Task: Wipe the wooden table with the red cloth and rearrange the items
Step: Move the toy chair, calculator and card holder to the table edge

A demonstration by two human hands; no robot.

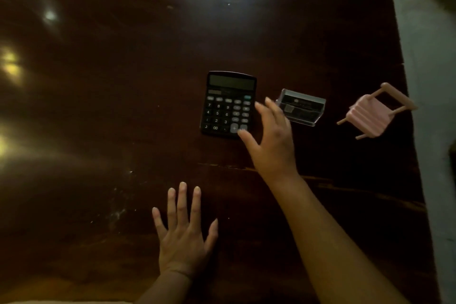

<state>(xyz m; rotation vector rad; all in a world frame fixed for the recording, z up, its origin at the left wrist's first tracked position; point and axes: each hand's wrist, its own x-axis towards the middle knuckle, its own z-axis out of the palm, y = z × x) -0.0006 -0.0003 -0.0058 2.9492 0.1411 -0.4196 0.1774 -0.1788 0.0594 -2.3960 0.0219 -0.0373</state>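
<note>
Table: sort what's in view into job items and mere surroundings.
Job items: table, calculator, clear card holder, pink toy chair. The right hand is open beside the calculator; the left hand is spread flat. No red cloth shows.

Surroundings: grey floor.

Looks like a home office or study desk imo, dim room w/ lamp glare on the top. Dark polished wooden table [123, 106], scuffed and a bit dusty. Black desk calculator [228, 103] sits right at the right hand's [271, 140] fingertips [259, 106], thumb over its bottom corner. Clear plastic business card holder [302, 107] just past those fingers on the far side, so office-type stuff. Then a tiny pink toy chair [370, 113] further out near the edge, grey floor [429, 81] beyond. More homey than corporate tbh.
</note>
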